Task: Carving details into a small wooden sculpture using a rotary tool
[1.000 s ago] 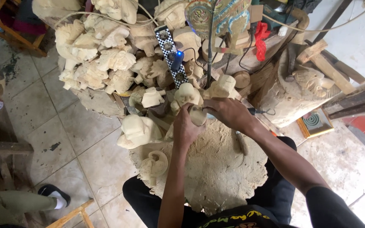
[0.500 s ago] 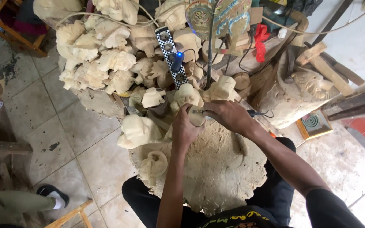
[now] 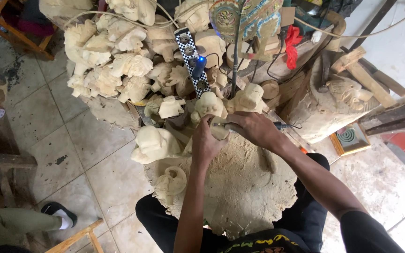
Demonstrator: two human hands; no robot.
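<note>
Your left hand (image 3: 206, 143) is closed around a small pale wood carving (image 3: 219, 131), bracing it on the dust-covered worktop (image 3: 240, 187) over your lap. Your right hand (image 3: 253, 128) grips a slim powered carving tool (image 3: 233, 125) whose tip meets the carving just beside your left fingers. The tool's cord (image 3: 287, 125) trails right.

Risk: if the tip skips off the wood, it is likely to strike your left fingers, since they wrap the piece near the contact point. A snagged cord could jerk the tool.

Unfinished carvings (image 3: 118, 65) are heaped beyond, around a chequered power strip (image 3: 192, 60). Another person's foot (image 3: 59, 216) rests on the tiled floor (image 3: 71, 140).
</note>
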